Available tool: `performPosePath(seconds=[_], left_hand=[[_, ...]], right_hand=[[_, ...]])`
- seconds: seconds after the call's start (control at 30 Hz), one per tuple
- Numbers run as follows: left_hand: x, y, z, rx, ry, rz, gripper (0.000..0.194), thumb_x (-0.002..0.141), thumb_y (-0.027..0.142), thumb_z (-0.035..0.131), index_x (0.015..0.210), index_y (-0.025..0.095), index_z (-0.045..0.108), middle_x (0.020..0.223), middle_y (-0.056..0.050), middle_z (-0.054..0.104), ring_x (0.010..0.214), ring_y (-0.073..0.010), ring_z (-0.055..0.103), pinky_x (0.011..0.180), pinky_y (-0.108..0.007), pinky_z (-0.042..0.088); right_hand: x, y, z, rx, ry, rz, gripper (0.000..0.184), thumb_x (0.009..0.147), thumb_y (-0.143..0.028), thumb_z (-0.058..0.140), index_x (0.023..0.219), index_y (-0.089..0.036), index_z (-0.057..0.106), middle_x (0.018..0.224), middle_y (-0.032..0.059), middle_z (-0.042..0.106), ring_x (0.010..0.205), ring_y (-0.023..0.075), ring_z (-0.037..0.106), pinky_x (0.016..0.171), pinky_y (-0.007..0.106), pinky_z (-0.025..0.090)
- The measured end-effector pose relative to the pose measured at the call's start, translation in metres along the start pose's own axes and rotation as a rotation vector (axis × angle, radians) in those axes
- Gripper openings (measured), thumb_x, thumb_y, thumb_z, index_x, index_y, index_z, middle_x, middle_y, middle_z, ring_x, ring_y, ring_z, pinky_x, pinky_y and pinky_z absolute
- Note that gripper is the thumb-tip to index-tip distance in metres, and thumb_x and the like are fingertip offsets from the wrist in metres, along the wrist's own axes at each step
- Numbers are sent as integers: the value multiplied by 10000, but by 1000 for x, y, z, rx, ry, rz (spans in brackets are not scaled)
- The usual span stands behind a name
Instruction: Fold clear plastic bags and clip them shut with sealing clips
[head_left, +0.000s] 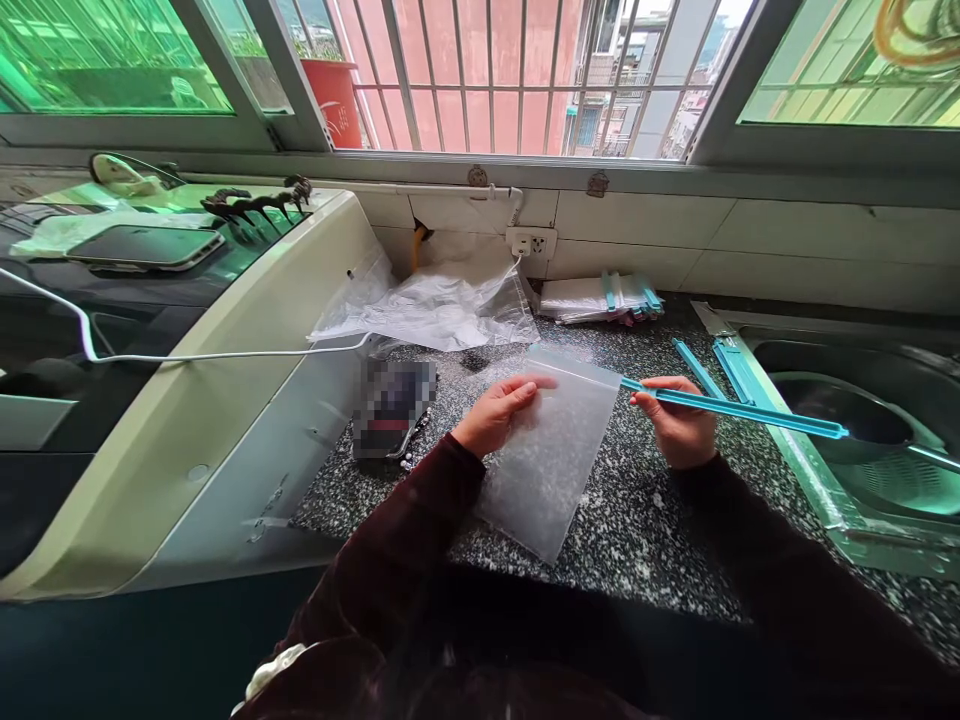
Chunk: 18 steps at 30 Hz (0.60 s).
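My left hand [504, 410] is closed on a frosted, see-through zip bag [555, 460], thumb in front and fingers behind. The bag hangs tilted above the speckled countertop [637, 520]. In my right hand [681, 425] is a long turquoise bag sealing strip [757, 412], gripped near its left part, with the far end reaching over the sink's edge. The strip's left tip meets the bag's upper right corner; whether it is fitted onto the bag I cannot tell. More turquoise strips [733, 372] lie on the counter beyond my right hand.
A steel sink [840, 520] is at the right. Crumpled clear plastic [450, 305] and a stack of bags with turquoise strips [585, 298] lie by the wall. A blurred phone-like object [394, 405] is left of my hand. A white cable [225, 355] crosses the pale appliance [300, 260].
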<state>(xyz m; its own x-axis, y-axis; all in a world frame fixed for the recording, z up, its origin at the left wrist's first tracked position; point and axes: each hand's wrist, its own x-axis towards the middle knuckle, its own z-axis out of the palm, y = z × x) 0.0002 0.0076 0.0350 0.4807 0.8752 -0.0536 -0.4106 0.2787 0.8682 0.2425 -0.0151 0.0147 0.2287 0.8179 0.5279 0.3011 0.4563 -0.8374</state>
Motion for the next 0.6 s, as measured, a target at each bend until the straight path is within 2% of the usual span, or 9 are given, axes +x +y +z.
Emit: performPosePath(seconds=[0.17, 0.47, 0.6], left_hand=[[4, -6, 1, 15, 52, -57, 345, 606, 396, 740, 810, 123, 691, 532, 33, 486, 445, -37, 360, 440, -195, 275], [9, -15, 3, 10, 110, -48, 360, 560, 403, 770, 641, 120, 564, 502, 63, 420, 429, -25, 342, 420, -177, 243], [12, -16, 1, 6, 160, -77, 324, 616, 363, 739, 604, 142, 504, 483, 74, 378, 418, -28, 328, 417, -178, 254]], right_hand=[[-8, -7, 8, 7, -62, -11, 230, 695, -403, 703, 800, -220, 610, 764, 12, 634, 635, 133, 609, 601, 290, 535], [-13, -13, 13, -22, -94, -19, 241, 701, -438, 688, 789, -229, 605, 739, 8, 637, 631, 137, 612, 590, 284, 535], [-15, -11, 16, 21, -119, 7, 246, 694, -431, 697, 791, -223, 606, 723, 8, 638, 611, 135, 612, 565, 280, 532]])
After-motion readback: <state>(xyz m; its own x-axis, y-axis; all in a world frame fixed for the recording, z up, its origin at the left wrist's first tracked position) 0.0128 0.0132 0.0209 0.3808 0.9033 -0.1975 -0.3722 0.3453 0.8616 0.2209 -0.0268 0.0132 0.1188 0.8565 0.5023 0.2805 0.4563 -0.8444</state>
